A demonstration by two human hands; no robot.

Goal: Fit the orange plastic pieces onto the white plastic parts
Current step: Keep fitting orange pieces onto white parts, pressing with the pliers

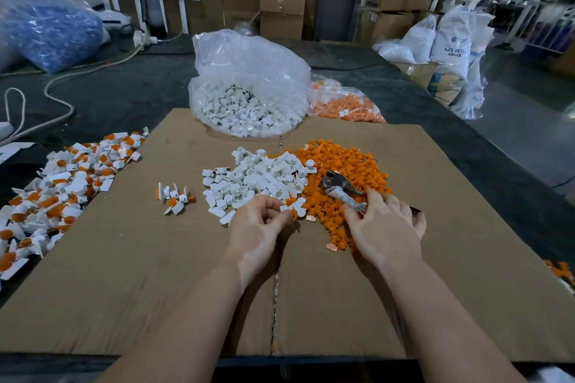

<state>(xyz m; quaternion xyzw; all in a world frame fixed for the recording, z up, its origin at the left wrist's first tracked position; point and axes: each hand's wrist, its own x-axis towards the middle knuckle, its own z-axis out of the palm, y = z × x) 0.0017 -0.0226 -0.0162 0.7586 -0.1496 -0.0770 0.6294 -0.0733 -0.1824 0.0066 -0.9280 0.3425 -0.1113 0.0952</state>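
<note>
Nearest the camera, two bare forearms reach up over the flattened cardboard sheet point(124, 274) that covers the dark counter point(130, 93).

At nine o'clock, off the sheet's left edge, lies the heap of finished pieces point(59, 193), white with orange fitted. A few more assembled ones point(174, 197) sit apart, nearer the centre.

The left hand point(258, 227) has its fingers point(270, 207) curled in, pinching a white part with an orange piece point(292, 207) against it, just at the near edge of the white parts pile point(258, 177). Whether the orange piece is seated fully I cannot tell.

The right hand point(385, 227) rests at the near edge of the orange pieces pile point(342, 171), at about one o'clock from centre. Its fingers point(378, 196) curl around the taped handle of a metal tool point(339, 188), whose head lies on the orange pieces.

At twelve o'clock stand an open clear bag of white parts point(249, 87) and, to its right, a bag of orange pieces point(342, 102).

Risks, as I judge them: the two loose piles touch, so a sweep of either hand could mix them. The pinch on the small part is light, so pressing off-centre could pop the orange piece away. Lifting the tool could scatter the orange pieces beneath it.
</note>
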